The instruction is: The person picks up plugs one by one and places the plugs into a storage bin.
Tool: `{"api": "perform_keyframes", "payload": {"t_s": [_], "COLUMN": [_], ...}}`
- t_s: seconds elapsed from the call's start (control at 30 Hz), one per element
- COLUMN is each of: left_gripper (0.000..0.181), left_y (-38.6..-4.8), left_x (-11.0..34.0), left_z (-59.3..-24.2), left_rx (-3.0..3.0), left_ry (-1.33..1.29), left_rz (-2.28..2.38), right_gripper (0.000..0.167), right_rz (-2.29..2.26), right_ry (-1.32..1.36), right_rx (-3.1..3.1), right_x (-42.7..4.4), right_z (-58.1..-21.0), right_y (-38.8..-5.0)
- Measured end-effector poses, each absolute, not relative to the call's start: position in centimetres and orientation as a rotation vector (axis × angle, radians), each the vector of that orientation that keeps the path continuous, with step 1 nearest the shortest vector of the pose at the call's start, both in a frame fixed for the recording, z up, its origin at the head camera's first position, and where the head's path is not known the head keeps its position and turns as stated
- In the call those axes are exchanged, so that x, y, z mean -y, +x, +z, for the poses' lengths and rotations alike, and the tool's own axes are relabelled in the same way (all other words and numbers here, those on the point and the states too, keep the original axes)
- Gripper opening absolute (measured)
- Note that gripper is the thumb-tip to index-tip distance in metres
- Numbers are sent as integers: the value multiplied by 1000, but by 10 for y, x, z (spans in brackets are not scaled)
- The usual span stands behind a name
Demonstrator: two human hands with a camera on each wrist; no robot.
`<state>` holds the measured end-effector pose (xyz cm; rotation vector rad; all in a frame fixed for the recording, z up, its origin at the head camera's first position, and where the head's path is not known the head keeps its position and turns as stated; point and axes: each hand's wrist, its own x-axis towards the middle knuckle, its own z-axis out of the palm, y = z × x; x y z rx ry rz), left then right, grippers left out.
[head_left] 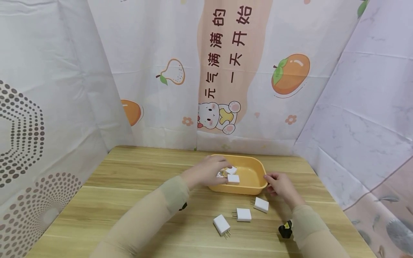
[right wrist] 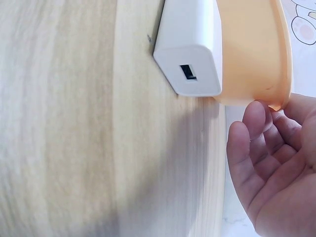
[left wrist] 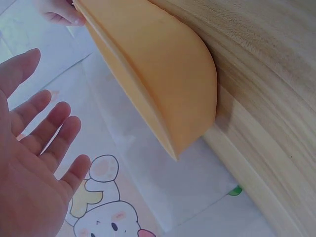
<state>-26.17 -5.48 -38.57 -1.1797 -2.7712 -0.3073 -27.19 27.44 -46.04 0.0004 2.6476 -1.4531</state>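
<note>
A yellow plastic basin [head_left: 251, 190] stands at the back of the table. My left hand [head_left: 211, 171] is over the basin's left end; in the left wrist view its fingers [left wrist: 74, 129] are spread, with nothing between them. White charger plugs lie in the basin, among them one charger [head_left: 233, 179] below the left fingers and another charger [head_left: 231, 170] behind it. At the basin's right end my right hand [head_left: 282, 186] pinches the rim between thumb and fingers. In front of the basin lie a tilted charger [head_left: 221, 225], a middle charger [head_left: 243, 214] and a right charger [head_left: 261, 204].
The wooden table [head_left: 129, 175] reaches back to a printed cloth [head_left: 155, 107], with more cloth hanging at both sides. A black-and-yellow object [head_left: 285, 230] shows beside the right wrist. In the right wrist view, a charger [right wrist: 190, 69] stands close against the basin.
</note>
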Motion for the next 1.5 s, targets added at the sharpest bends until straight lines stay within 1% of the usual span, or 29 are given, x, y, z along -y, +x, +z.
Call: {"api": "perform_keyframes", "payload": {"t_s": [0.27,0.57,0.8,0.97,1.33,1.5], "left_gripper": [53,47,50,49,48,52], "left_y": [-251,-236,-227,-225,-223,-222], "left_x": [68,87,109,119,123,121], "left_z": [-383,-376,-375,-375,-376,-378], "left_rx": [2754,2721,2733,2717,2718,2742], "left_ry": [-1213,-1264,-1252,-1260,-1275,-1295], "left_rz": [-302,-340,-364,-361,-326,-329], "right_gripper": [39,40,39,40,40,40], "right_rz": [-1450,-1452,-1457,-1459,-1452,-1453], "right_ry": [10,5,1,3,7,12], "right_rx": [-2648,-2645,-2644,-2642,-2646,-2646], "right_x": [-275,-275,-274,-275,-275,-275], "right_z": [-461,-461,-458,-459,-461,-460], "right_y": [-271,-271,-270,-270,-271,-271]}}
